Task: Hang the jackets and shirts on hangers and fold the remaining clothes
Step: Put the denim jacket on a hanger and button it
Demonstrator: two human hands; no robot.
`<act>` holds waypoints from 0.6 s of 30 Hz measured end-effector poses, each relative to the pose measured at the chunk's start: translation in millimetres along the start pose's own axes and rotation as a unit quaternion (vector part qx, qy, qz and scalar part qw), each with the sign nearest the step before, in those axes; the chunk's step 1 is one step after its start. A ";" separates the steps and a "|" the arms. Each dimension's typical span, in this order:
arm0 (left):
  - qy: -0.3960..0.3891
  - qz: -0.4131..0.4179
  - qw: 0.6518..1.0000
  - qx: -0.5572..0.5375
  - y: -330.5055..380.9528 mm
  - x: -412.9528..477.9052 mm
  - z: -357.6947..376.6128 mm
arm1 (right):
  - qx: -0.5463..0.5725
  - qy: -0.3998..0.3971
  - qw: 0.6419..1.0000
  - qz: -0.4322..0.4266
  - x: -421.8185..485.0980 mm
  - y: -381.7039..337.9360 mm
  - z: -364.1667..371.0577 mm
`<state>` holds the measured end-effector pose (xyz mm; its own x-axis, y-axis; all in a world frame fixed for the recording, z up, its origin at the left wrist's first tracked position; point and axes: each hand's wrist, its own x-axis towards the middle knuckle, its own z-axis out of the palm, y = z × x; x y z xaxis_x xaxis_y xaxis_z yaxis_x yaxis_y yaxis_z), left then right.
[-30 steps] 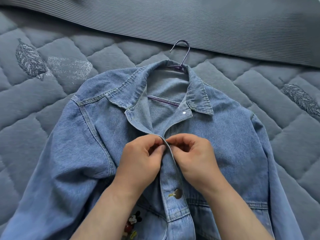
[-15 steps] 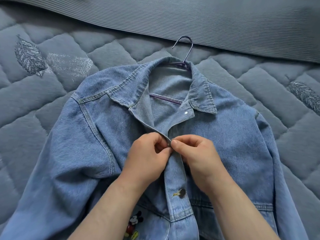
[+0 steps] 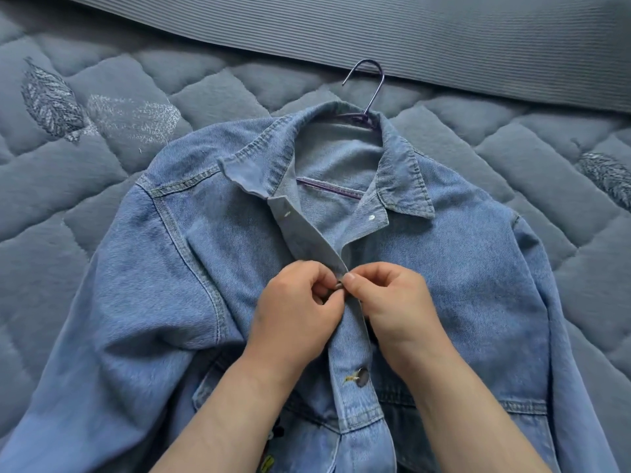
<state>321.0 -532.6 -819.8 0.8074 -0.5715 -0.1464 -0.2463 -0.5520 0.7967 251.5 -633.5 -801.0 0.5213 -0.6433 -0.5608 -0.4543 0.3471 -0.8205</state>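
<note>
The denim jacket (image 3: 478, 285) is lying face up on the quilted bedspread (image 3: 102, 206), sleeves spreading out to both sides, and it is already sitting on the purple hanger (image 3: 370, 93). The hook is poking out past the collar (image 3: 406, 175) toward the ribbed grey fabric (image 3: 409, 35) at the far edge, and a strip of the hanger's bar is showing inside the open neck.

Both hands are meeting at the middle of the chest. The left hand (image 3: 297, 308) is curling its fingers and pinching the front edge of the jacket. The right hand (image 3: 396, 302) is doing the same from the other side, thumb and forefinger squeezing the overlapping strip. A small metal button (image 3: 339, 285) is peeking out right between the fingertips (whether it is through its hole I cannot tell).

Above the hands the front is lying open in a V, with a pale stud (image 3: 372, 217) shining on the right flap. Below them a dark button (image 3: 362, 376) is sitting fastened on the closed front. An embroidered leaf (image 3: 51, 100) is showing on the bedspread at far left, well apart from the jacket.
</note>
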 end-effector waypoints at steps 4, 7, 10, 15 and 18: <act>0.018 0.003 1.000 0.006 0.8 -5.3 3.0 | -0.033 0.081 0.996 -0.008 2.0 4.8 8.3; 0.021 0.009 1.000 0.016 0.7 -7.5 4.4 | -0.046 0.115 0.992 -0.022 1.9 8.6 12.6; 0.025 0.028 0.999 0.005 0.3 -7.5 1.8 | -0.066 0.125 0.989 -0.038 2.4 11.9 11.4; 0.023 0.053 0.998 0.040 0.3 -7.1 2.1 | -0.056 0.123 0.990 -0.040 5.7 16.3 11.3; 0.023 0.064 0.996 0.050 1.2 -6.3 3.9 | -0.009 0.122 0.992 -0.039 5.8 16.7 12.4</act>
<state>313.6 -532.0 -820.2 0.7887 -0.6145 -0.0184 -0.3993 -0.5349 0.7446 255.9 -622.9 -819.3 0.3659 -0.8151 -0.4492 -0.4333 0.2780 -0.8573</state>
